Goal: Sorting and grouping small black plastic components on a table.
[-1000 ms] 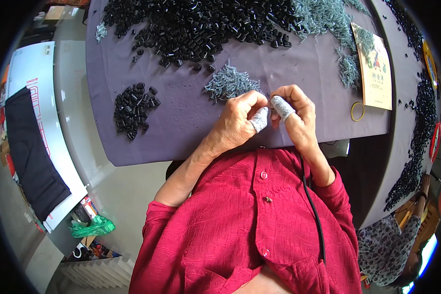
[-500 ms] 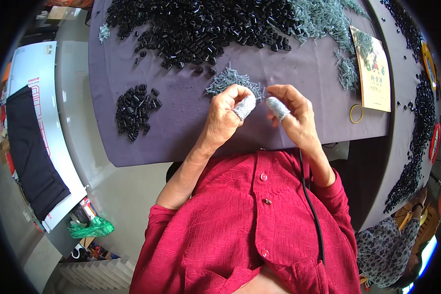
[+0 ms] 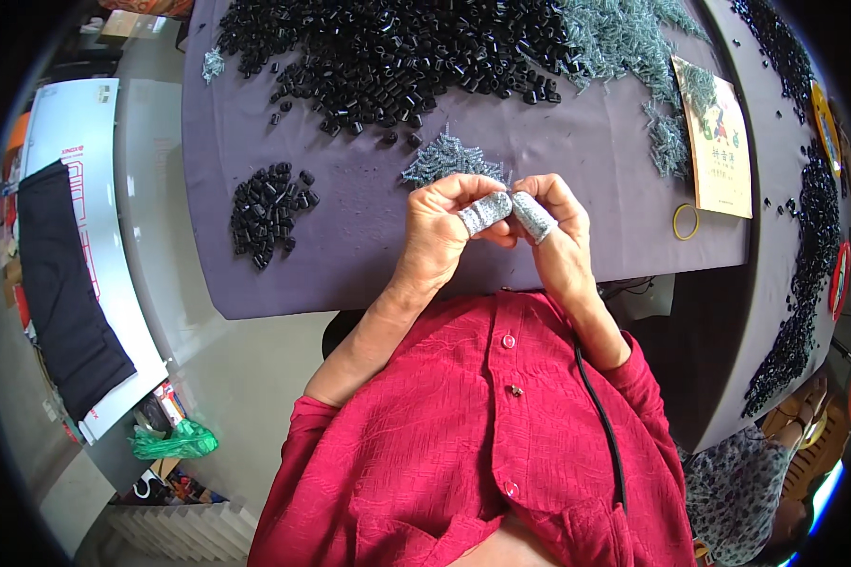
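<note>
Above the table's near edge, my left hand [image 3: 437, 227] and my right hand [image 3: 560, 236] meet, thumbs and fingertips pinched together. Each thumb wears a speckled grey-white wrap. Whatever sits between the fingertips is too small and covered to make out. Just beyond my left fingers lies a small pile of thin grey pieces [image 3: 449, 159] that look like tiny springs. Off to the left is a small pile of short black tube-like pieces [image 3: 269, 213]. A large heap of the same black pieces [image 3: 397, 61] spreads across the far side, beside more thin grey pieces [image 3: 610, 42].
A thin booklet [image 3: 723, 156] lies at the right with grey pieces on its top, a yellow ring [image 3: 686, 221] near it. Another table [image 3: 728, 378] at the far right carries scattered black pieces; a person in patterned clothing [image 3: 738, 491] is beside it.
My hands have come together from slightly apart, the right moving left and both thumb tips now meeting. The view has shifted slightly.
</note>
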Demonstrator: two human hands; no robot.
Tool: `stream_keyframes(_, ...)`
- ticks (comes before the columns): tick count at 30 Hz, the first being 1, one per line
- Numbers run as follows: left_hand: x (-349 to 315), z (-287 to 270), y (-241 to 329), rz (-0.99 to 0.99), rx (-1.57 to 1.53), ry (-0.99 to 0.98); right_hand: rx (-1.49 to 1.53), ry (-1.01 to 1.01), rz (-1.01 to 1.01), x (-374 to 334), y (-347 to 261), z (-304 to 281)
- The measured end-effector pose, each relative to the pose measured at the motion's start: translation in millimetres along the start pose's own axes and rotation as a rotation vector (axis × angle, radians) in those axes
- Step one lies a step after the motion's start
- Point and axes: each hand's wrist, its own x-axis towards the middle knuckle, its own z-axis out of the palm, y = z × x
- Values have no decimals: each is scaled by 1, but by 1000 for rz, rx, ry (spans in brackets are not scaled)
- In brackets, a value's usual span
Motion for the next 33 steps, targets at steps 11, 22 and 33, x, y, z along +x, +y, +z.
stream_keyframes(11, -9, 23, 16, 144, 284, 49, 158, -50, -3, -1, -6, -1)
stream_keyframes(22, -13, 19, 7, 437, 781, -37, -158, -223, -124, 6, -17, -13)
stream_keyframes(33, -23, 5, 1, 246, 637, -152, -671, -392, -302, 3, -18, -21)
